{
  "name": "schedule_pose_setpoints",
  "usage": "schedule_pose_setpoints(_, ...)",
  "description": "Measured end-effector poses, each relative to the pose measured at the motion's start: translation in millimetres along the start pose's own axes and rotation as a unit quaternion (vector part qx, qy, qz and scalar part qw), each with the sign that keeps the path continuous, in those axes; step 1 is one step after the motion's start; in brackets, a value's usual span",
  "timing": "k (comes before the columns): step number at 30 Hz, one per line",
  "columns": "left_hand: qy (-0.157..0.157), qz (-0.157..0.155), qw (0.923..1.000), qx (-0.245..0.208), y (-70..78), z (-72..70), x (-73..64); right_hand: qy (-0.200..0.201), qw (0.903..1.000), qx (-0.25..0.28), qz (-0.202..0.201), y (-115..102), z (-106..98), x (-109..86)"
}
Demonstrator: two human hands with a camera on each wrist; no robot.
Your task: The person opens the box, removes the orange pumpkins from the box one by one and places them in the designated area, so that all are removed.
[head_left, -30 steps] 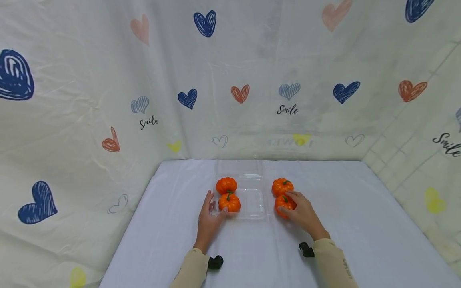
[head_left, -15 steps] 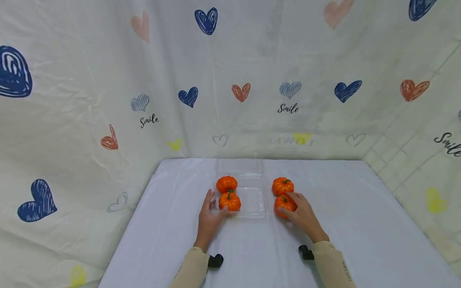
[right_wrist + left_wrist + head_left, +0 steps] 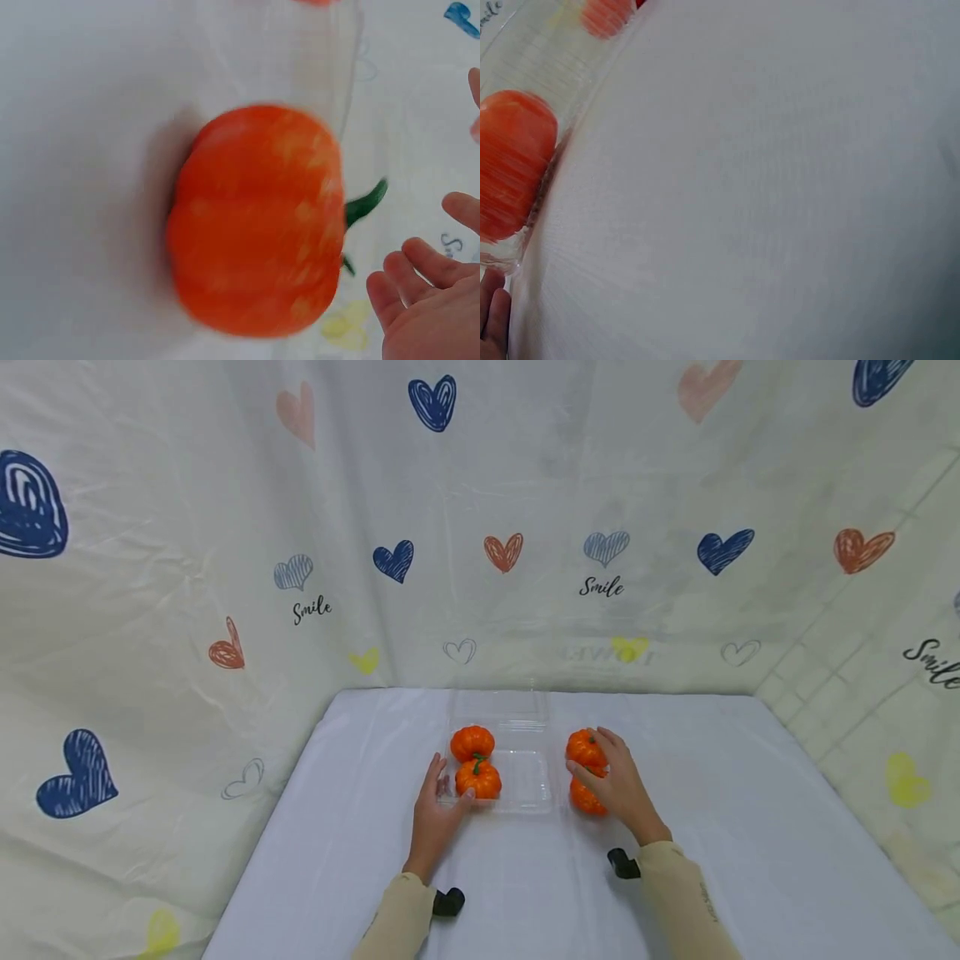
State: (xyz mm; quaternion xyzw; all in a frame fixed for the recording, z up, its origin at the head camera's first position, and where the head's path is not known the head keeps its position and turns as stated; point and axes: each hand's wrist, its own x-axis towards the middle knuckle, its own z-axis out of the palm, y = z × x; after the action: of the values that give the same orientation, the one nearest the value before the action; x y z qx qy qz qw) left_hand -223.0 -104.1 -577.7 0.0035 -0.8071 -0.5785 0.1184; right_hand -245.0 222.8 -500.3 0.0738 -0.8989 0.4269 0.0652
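A clear plastic clamshell container lies with its lid raised at the back. In its left half sit two orange toy pumpkins with green stems, the far one behind the near one. My left hand rests at the container's front left corner, fingers along the side and thumb at the front edge. Right of the container stand two more pumpkins, a far one and a near one. My right hand, fingers spread, hovers over them, fingertips by the far one. The right wrist view shows this hand apart from the near pumpkin.
A white cloth covers the table. Behind it hangs a pale curtain printed with hearts and words. Black wrist mounts protrude by both sleeves. The raised clear lid is hard to see.
My right hand has let go of the near right pumpkin and moved up and forward over the far one. The left hand and the container have stayed in place.
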Motion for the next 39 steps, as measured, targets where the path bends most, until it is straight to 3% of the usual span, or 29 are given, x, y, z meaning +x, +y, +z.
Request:
schedule_pose_setpoints(12,0.003,-0.008,1.0000,0.004,5.5,-0.9,1.1,-0.034,0.9976,0.048,-0.037,-40.1,30.8,29.6)
schedule_pose_setpoints(28,0.003,0.016,0.9999,0.005,-7.6,-0.1,4.6,-0.084,0.9908,0.032,-0.101,-80.9,73.2,74.7)
schedule_pose_setpoints(39,-0.001,0.011,0.9999,0.001,-1.8,-0.3,3.9,-0.135,0.9866,0.033,-0.087,-95.4,98.2,90.5)
